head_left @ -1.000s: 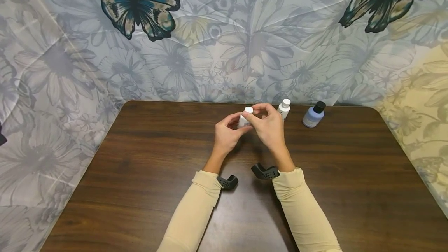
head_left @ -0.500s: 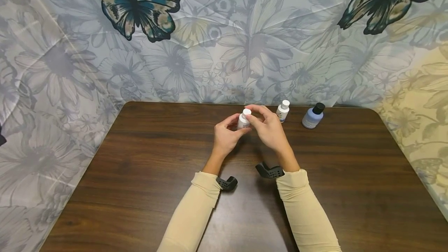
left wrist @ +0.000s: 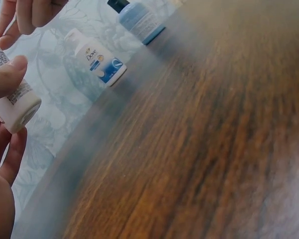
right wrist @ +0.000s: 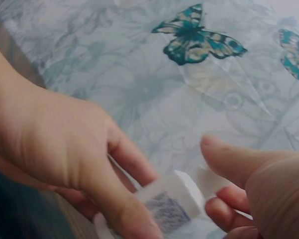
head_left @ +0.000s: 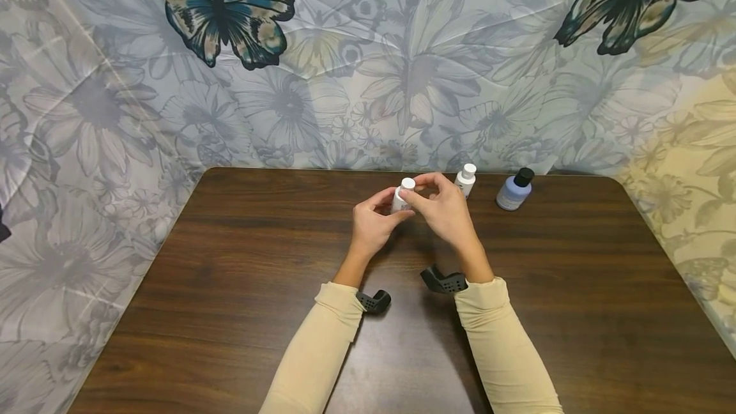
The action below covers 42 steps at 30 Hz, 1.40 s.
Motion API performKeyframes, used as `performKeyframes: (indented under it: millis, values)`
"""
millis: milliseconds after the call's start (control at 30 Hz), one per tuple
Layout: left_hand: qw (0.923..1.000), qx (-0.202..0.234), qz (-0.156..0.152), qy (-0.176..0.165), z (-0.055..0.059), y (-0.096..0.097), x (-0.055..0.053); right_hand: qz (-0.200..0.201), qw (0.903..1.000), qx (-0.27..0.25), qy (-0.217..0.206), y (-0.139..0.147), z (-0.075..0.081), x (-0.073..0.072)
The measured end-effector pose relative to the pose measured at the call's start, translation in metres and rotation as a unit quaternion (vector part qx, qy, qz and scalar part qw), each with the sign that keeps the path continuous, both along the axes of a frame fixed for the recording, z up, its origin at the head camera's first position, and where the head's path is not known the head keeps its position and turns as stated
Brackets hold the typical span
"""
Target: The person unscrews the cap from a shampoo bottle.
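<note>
A small white bottle (head_left: 402, 202) with a printed label is held up over the table, its white cap (head_left: 408, 183) uppermost in the head view. My left hand (head_left: 370, 225) grips the bottle's body, thumb across the label and fingers behind. The bottle's base (left wrist: 27, 115) faces the camera in the left wrist view. My right hand (head_left: 445, 213) is at the top, with thumb and curled fingers around the cap and neck. In the right wrist view the right thumb (right wrist: 229, 157) lies above the cap and the fingertips (right wrist: 223, 211) lie beneath it.
A second white bottle (left wrist: 99, 62), labelled Dove, stands upright near the table's back edge, partly behind the right hand in the head view. Right of it is a light blue bottle (head_left: 513, 193) with a black cap. A butterfly-print cloth (head_left: 322, 82) hangs behind the wooden table (head_left: 230, 286).
The right hand swings slightly around the cap, its wrist shifting right and its fingers moving over the cap and back. The left hand keeps its grip. The other bottles stay put.
</note>
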State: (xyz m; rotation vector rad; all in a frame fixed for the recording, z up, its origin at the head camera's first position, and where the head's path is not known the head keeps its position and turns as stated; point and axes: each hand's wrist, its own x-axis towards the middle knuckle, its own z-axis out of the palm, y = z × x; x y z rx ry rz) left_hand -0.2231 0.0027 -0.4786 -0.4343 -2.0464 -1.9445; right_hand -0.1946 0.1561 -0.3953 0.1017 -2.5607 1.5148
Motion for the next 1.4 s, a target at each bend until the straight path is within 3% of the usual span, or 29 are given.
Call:
performKeyframes:
  millis: [367,633,767,867,1133,1400]
  values:
    - [0.9999,-0.015,0.006,-0.003,-0.002,0.005,0.0,-0.05,0.9968,-0.004,0.062,-0.01,-0.005,0.002]
    - [0.9999,0.007,0.0,-0.012,-0.002,0.002,-0.001,-0.015,0.9958,0.014,0.089,-0.006,-0.007,-0.002]
    - [0.9998,0.015,-0.003,-0.014,-0.003,0.0,-0.002,0.01,0.9958,0.021,0.088,-0.003,-0.005,-0.003]
    - [0.9999,0.01,-0.005,-0.013,-0.003,0.0,-0.001,0.017,0.9978,0.006,0.064,-0.003,-0.004,-0.002]
    - [1.0,0.0,-0.002,-0.008,-0.004,-0.001,0.0,-0.031,0.9991,-0.026,0.015,-0.009,-0.003,-0.004]
    - [0.9998,0.018,-0.008,0.003,-0.006,0.002,0.0,-0.066,0.9954,-0.044,0.054,-0.015,-0.007,-0.001]
